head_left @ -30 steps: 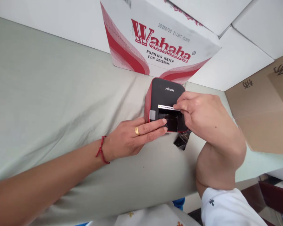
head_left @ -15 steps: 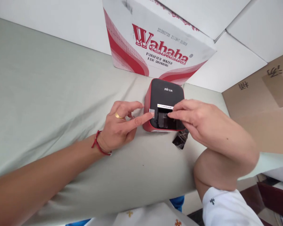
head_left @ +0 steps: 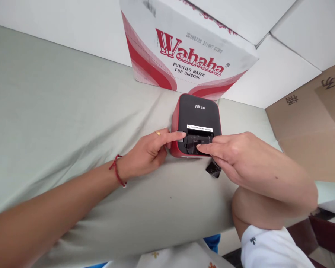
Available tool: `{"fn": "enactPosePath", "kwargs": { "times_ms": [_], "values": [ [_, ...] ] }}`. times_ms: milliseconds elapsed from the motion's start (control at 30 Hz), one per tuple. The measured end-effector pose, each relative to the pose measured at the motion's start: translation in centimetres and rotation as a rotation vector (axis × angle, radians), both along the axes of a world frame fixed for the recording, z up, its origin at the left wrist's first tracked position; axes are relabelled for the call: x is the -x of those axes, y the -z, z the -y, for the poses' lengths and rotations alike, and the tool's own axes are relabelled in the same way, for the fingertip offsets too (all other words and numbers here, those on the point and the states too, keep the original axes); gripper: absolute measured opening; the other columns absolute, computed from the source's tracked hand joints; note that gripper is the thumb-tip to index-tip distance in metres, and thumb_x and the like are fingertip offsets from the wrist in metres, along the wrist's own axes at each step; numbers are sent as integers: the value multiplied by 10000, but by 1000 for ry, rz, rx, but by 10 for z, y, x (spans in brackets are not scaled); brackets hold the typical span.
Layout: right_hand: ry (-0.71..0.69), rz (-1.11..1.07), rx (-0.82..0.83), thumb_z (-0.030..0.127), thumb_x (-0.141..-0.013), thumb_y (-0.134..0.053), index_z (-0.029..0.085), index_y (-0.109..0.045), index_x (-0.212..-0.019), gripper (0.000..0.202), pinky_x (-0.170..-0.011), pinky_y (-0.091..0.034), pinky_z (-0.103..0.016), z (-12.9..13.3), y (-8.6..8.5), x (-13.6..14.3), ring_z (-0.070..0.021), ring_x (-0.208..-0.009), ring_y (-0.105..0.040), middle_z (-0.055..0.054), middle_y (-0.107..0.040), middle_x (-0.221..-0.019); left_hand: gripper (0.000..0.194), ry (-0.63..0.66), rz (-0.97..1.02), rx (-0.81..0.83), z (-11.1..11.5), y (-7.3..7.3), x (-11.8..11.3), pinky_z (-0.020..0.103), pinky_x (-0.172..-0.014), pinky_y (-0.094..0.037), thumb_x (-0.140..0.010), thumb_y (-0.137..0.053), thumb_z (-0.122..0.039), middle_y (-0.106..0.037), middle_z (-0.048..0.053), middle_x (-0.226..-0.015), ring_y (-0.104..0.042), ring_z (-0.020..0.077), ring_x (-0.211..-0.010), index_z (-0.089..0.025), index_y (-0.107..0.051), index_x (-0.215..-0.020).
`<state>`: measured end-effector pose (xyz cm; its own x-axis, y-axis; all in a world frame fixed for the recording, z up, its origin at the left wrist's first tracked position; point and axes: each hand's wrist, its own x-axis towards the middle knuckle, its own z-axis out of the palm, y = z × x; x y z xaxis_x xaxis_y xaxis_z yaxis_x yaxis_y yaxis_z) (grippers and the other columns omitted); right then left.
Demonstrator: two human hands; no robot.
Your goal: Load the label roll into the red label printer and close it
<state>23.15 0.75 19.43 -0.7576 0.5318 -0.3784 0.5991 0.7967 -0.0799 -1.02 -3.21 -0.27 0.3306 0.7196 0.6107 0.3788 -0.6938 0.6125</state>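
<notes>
A small black-and-red printer (head_left: 198,116) sits on the green cloth, with a white warning label (head_left: 199,128) across its top. My left hand (head_left: 143,152) is beside its left side, index finger stretched onto the grey tab (head_left: 181,140) and the other fingers curled. Nothing is held in it. My right hand (head_left: 234,150) comes from the right, its index fingertip on the dark glossy cover (head_left: 194,140) below the label. Its lower fingers are bent and partly hidden. A dark, shiny crumpled piece (head_left: 213,169) lies below the printer's front right corner, partly behind my right hand.
A white-and-red water carton (head_left: 190,56) stands right behind the printer, against white panels (head_left: 58,29). Brown cardboard (head_left: 309,149) rises on the right. The green cloth (head_left: 72,104) spreads to the left and in front, with folds.
My left index finger has moved right, onto the grey tab, and the hand's other fingers have curled in. My right fingertips have shifted down across the dark cover.
</notes>
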Motion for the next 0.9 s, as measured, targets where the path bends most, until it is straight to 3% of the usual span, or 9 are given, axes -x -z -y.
{"fn": "enactPosePath", "kwargs": {
  "times_ms": [167, 533, 633, 767, 900],
  "values": [
    [19, -5, 13, 22, -938, -492, 202, -819, -1035, 385, -621, -419, -317, -1, -1, 2, -185, -742, -713, -60, -828, -972, 636, -97, -9, -60, 1, -4, 2, 217, -718, -521, -1029, -525, -2, -613, -15, -932, -584, 106, -728, -292, -569, -1593],
    [-3, -63, -13, 45, -953, -483, 223, -843, -1029, 409, -632, -442, -315, -1, -1, 1, -199, -747, -716, -62, -825, -919, 494, -182, -3, -148, 5, -10, 2, 228, -786, -623, -1092, -508, -48, -675, 26, -1008, -692, 113, -868, -294, -702, -1473],
    [3, -53, -7, 39, -943, -493, 221, -844, -1031, 405, -635, -442, -316, -1, -1, 2, -201, -747, -717, -67, -828, -936, 497, -173, -6, -132, 4, -8, 3, 224, -747, -599, -1086, -488, -41, -656, 15, -972, -681, 110, -821, -297, -692, -1460],
    [6, -48, 5, 44, -945, -514, 223, -851, -1074, 403, -643, -442, -316, -1, 0, 2, -200, -734, -710, -66, -825, -930, 542, -119, -50, -71, 2, -7, 3, 195, -633, -500, -1059, -469, -24, -534, -40, -869, -544, 86, -648, -292, -596, -1513],
    [-17, -65, 4, 49, -953, -512, 213, -848, -1050, 386, -645, -435, -318, -3, 1, 0, -202, -729, -704, -73, -821, -915, 598, -40, -16, -43, 0, -9, 1, 208, -618, -474, -1010, -474, 13, -505, -54, -861, -496, 99, -631, -283, -536, -1525]
  ]
}}
